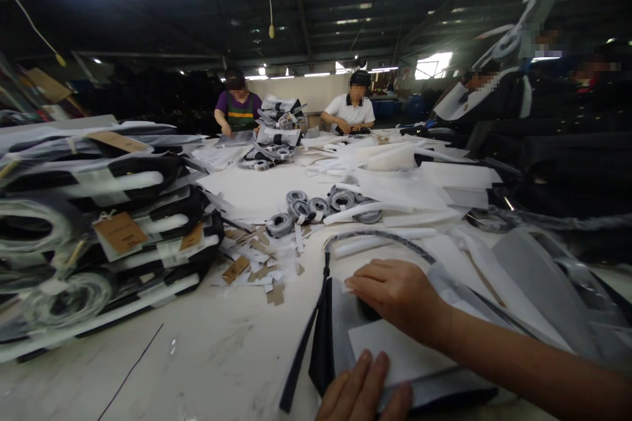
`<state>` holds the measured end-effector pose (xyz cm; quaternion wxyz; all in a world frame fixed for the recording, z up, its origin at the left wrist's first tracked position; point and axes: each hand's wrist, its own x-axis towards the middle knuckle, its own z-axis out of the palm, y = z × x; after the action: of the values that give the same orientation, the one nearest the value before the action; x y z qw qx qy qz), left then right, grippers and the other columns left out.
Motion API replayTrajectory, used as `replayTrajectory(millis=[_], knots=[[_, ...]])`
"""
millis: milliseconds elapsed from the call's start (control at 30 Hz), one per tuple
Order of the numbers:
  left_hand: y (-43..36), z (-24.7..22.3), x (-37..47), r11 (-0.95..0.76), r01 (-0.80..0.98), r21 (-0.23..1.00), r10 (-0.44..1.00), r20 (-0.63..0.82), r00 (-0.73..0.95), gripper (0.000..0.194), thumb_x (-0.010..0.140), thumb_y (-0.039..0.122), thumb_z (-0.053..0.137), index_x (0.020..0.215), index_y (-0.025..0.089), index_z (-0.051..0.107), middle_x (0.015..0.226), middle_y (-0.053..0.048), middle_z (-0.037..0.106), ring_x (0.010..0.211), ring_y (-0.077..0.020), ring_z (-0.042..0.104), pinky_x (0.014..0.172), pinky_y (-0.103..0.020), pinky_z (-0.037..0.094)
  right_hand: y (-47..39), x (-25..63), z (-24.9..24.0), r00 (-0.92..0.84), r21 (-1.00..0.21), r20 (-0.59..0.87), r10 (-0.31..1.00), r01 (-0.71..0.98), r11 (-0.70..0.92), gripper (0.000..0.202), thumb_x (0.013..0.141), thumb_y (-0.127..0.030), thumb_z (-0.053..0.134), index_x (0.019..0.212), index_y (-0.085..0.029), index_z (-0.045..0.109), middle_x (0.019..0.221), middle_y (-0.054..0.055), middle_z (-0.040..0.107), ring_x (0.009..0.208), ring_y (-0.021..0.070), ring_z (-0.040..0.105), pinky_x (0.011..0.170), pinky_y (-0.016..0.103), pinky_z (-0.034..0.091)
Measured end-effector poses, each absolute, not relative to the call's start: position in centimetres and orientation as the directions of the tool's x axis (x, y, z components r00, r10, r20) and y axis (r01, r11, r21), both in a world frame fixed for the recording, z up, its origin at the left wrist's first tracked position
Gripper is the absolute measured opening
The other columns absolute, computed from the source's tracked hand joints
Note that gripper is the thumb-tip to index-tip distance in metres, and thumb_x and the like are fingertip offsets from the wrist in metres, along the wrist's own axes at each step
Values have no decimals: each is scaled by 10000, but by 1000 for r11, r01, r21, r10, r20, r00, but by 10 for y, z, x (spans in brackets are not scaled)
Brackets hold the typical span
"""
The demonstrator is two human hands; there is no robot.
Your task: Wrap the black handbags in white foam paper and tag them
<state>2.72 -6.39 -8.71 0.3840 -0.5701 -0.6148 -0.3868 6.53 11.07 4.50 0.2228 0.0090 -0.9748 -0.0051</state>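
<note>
A black bag [322, 342] lies on the white table with grey-white wrapping [340, 325] and a white sheet [395, 348] over it. Its wrapped handle [380, 235] arches up beyond my hands. My right hand [402, 293] rests near the bag's upper edge, fingers bent together; what lies under its fingertips is hidden. At the bottom of the view, my left hand [363, 391] presses on the sheet and wrapping with its fingers spread.
Wrapped bags with tags [121, 233] are stacked at the left. Coiled wrapped straps [318, 207], paper scraps [257, 260] and white sheets [454, 174] cover the table's middle and right. Two people [239, 108] [351, 108] work across the table; another person [481, 89] is at the right.
</note>
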Motion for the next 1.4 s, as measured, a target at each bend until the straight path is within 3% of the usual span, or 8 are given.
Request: replayTrajectory(millis=[100,300,600,833,1000,1200,1300,1400], knots=[[-66,-73,25,31,997,69,373,925,-76,330,1017,174,467,1068,340,747,1138,22,753,1080,-150,705,911,-241,530,91,90,37,-926,-34,377,-36,-53,998,201,997,-199,515,1030,-191,713,874,37,740,740,205,653,657,334,430],[-85,-38,6,-132,988,-82,635,758,148,372,1025,124,389,1209,233,693,1209,-48,726,1161,-182,666,872,-268,560,68,119,21,-932,-120,361,14,-31,992,232,1002,-180,483,1103,-167,692,1001,72,761,817,214,685,700,349,456],[-95,-47,13,-138,985,107,676,737,14,359,1022,91,369,1262,134,633,1255,-75,693,1274,-170,576,1003,-306,531,54,140,24,-883,-87,462,77,41,995,291,1054,-275,433,1158,-184,689,1073,54,768,941,231,669,796,400,432],[-97,-57,8,-195,953,233,677,735,-42,319,1007,171,487,1309,155,591,1279,-136,657,1226,-224,611,938,-369,579,41,152,18,-840,-90,541,37,-14,996,287,1040,-171,429,1188,-159,674,1113,52,761,1089,240,684,1131,522,352],[-100,-61,6,-215,935,283,679,731,-66,340,995,137,484,1327,103,544,1255,-154,667,1248,-210,593,977,-358,561,33,159,14,-831,-63,556,8,-32,998,289,1027,-116,432,1189,-99,670,1148,86,749,1076,236,702,1061,503,479],[-102,-65,13,-139,929,342,648,741,-175,384,987,134,509,1369,159,533,1286,-141,634,1229,-201,596,957,-345,575,26,164,17,-834,12,551,-39,-40,999,313,1020,-91,401,1185,-80,667,1180,114,732,1094,247,698,990,502,565],[-101,-66,13,-164,947,274,602,789,-124,406,978,93,511,1370,191,557,1392,-128,571,1332,-238,521,1005,-373,550,26,164,15,-822,20,567,-54,-52,998,307,1001,-72,405,1113,-74,690,1163,120,738,1087,249,702,937,457,608],[-100,-64,9,-250,952,177,581,814,1,365,1003,92,462,1342,156,581,1362,-91,623,1359,-243,501,1072,-411,505,26,165,17,-825,-19,564,-46,-69,997,305,977,-53,415,1061,-73,708,1138,125,746,1077,248,706,918,424,622]])
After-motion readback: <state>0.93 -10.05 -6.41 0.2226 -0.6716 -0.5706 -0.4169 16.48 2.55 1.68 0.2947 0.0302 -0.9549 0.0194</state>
